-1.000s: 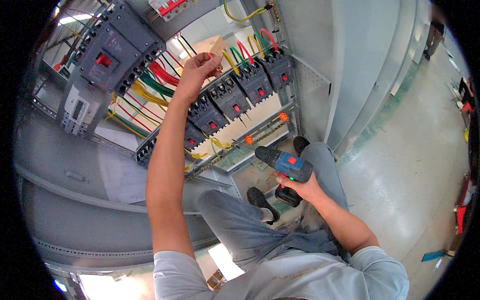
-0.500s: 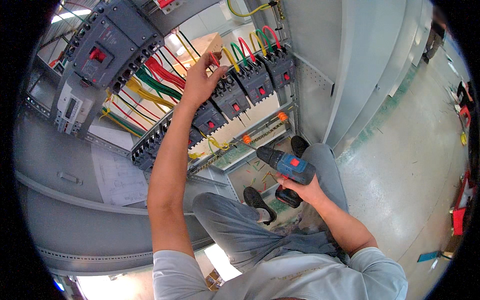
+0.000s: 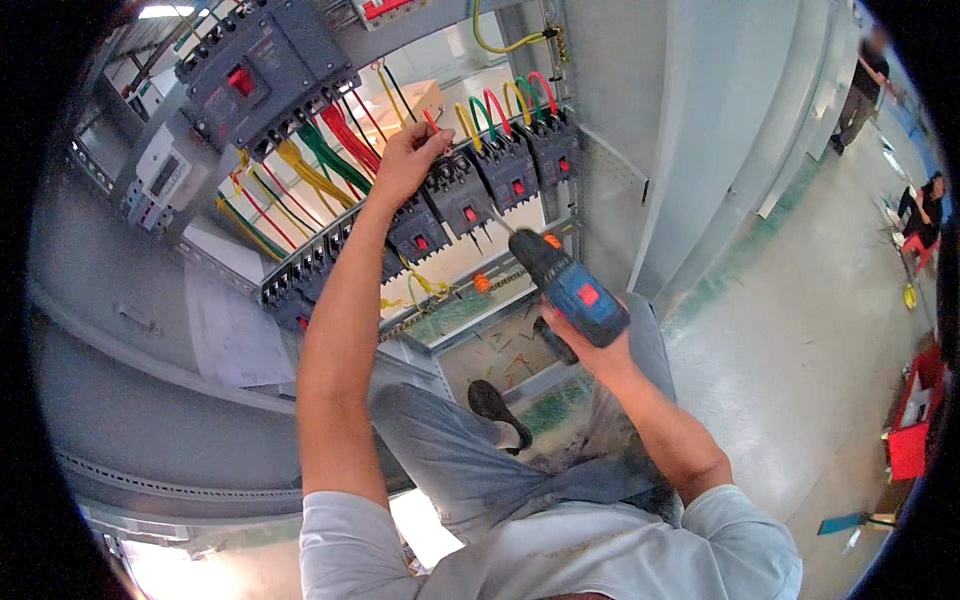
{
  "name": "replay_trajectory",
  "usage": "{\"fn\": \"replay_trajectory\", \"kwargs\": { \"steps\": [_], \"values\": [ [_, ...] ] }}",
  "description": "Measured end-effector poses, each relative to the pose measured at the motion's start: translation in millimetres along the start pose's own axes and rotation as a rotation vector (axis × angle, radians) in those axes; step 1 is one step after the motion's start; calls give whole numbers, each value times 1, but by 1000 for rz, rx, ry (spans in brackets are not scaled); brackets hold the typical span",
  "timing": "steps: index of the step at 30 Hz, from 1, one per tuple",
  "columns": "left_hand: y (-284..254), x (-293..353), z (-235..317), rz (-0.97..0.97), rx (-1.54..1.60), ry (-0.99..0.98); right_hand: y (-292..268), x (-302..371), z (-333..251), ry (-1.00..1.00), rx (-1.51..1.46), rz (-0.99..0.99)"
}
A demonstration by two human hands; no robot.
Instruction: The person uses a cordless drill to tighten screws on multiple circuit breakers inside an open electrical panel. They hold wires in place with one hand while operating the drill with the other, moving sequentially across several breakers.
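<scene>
My left hand (image 3: 408,165) is closed in a pinch on a short red wire (image 3: 430,121) at the top of a black circuit breaker (image 3: 458,200) with a red toggle. My fingertips hide part of that terminal. My right hand (image 3: 598,350) grips a blue and black cordless drill (image 3: 575,290), whose bit (image 3: 503,222) points up and left toward the same breaker. To the right of it stand two more breakers (image 3: 512,178), with yellow, green and red wire loops (image 3: 490,108) at their tops.
A larger breaker (image 3: 265,75) and a meter (image 3: 163,172) sit upper left by bundled wires (image 3: 325,155). Paper sheets (image 3: 235,330) lie on the grey cabinet panel. Orange insulators (image 3: 482,283) are on a lower rail. Two people (image 3: 862,90) are at far right.
My right hand has raised the drill up toward the breaker row, its bit now nearer the breaker. My left hand still holds the red wire. The whole view has shifted slightly.
</scene>
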State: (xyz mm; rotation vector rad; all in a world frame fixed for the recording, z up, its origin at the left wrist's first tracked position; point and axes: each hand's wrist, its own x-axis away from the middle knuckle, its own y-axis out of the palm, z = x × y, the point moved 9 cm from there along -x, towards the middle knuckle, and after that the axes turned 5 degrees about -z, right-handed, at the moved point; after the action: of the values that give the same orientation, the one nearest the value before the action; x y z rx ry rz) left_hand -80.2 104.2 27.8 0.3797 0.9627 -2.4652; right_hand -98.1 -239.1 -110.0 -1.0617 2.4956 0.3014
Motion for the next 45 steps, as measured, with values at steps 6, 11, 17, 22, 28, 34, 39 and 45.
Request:
{"fn": "replay_trajectory", "kwargs": {
  "steps": [6,11,17,22,28,34,39,45],
  "values": [
    [9,5,-5,-86,-10,-85,10,-32,-37,-206,247,150],
    [12,7,3,-94,-48,-83,15,-39,-17,-81,261,110],
    [9,9,-3,-94,-66,-90,30,-52,-24,-24,134,67],
    [14,11,5,-96,-21,-108,29,-52,-33,-140,239,80],
    [10,11,0,-86,-52,-105,30,-48,-17,-60,121,134],
    [12,12,6,-131,-85,-106,27,-45,-18,-138,119,143],
    [16,6,0,-126,-15,-64,26,-43,-18,-200,153,164],
    [14,8,0,-129,72,-118,26,-39,-10,-156,122,104]
  ]
}}
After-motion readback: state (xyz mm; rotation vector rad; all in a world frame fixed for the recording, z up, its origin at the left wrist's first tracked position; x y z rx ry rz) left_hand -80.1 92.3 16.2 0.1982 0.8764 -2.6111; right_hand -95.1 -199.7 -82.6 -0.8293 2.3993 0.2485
